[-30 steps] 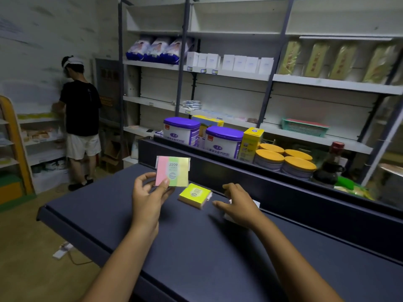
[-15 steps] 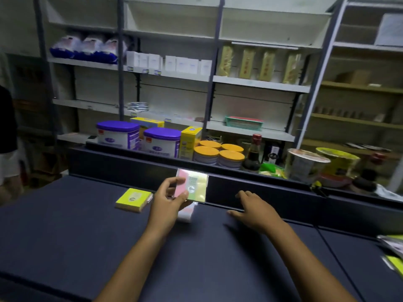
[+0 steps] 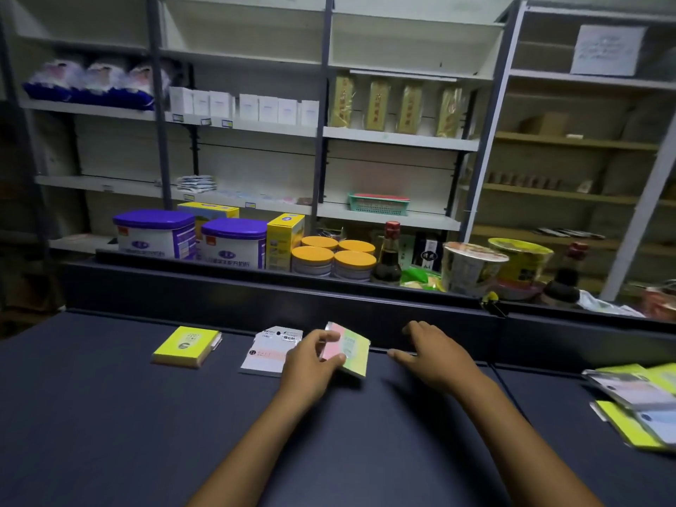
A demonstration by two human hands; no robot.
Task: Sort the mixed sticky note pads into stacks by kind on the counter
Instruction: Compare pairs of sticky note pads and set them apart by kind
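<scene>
My left hand [image 3: 311,360] has come down since a second ago: then it held the pink-and-green striped pad [image 3: 349,351] up at chest height, face toward me, and now the pad is low over the dark counter [image 3: 109,415], just right of the white packaged pad [image 3: 269,354] and near the raised back ledge. My fingers and thumb pinch it by its left, pink side; I cannot tell whether its underside touches the surface yet. My view has also swung right, so the yellow pad [image 3: 186,346] now lies well to the left, and a mixed heap of unsorted pads [image 3: 636,404] shows at the right edge. I read this as the placing step: a third kind is getting its own spot beside the white one, so three stacks are begun and the heap is left to work through. The striped pad is tilted, its far edge higher than its near edge, printed face up and turned a little toward me. Its long axis runs from upper left to lower right, roughly along the ledge, with the pink stripe to the left and the green to the right. My right hand [image 3: 435,354] rests on the counter just right of the pad, fingers spread and loose, holding nothing.
</scene>
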